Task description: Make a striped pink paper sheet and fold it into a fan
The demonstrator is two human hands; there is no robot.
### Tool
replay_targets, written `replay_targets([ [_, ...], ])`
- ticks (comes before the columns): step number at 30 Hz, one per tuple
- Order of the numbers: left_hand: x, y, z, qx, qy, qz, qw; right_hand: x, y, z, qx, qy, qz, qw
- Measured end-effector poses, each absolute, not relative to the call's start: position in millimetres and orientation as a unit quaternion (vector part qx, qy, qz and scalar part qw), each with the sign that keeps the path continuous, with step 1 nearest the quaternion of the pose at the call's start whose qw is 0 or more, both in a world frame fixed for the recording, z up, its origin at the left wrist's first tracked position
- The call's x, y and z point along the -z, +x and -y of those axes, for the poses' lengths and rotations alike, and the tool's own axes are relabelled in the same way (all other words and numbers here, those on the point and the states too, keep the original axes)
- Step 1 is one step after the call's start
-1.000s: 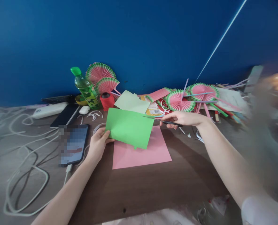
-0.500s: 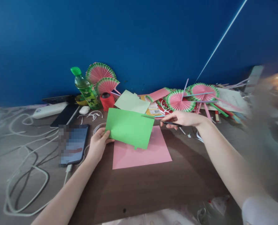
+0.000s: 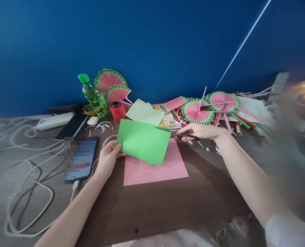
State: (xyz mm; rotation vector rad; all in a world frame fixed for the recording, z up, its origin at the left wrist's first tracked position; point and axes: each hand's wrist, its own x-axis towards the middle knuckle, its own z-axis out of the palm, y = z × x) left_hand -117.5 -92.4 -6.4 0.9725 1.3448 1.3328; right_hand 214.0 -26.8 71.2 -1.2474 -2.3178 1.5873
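My left hand (image 3: 111, 154) pinches the left edge of a bright green sheet of paper (image 3: 143, 141), thumb on top. The sheet is held raised and tilted over a pink sheet of paper (image 3: 155, 176) that lies flat on the table. In my right hand (image 3: 193, 132) are black-handled scissors (image 3: 188, 136), with the fingers closed round the handles. Their blades reach the green sheet's upper right edge, where a narrow strip stands slightly apart. Part of the handles is hidden by my fingers.
Pink-and-green folded paper fans (image 3: 198, 110) lie at the back right, and more lean near a green-capped bottle (image 3: 94, 97). Pale green paper (image 3: 145, 112) lies behind my hands. At left are a phone (image 3: 82, 159), a power bank (image 3: 55, 121) and looped white cables (image 3: 51, 195).
The green sheet has shifted slightly right and down with my left hand. The scissor blades have parted at its upper right edge, and the handles have spread a little.
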Motion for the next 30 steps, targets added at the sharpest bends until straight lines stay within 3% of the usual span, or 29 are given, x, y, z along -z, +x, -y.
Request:
replay_targets([
  [30, 9, -118, 94, -0.521, 0.418, -0.553, 0.497, -57, 201, 26, -0.547, -0.376, 0.747, 0.046],
])
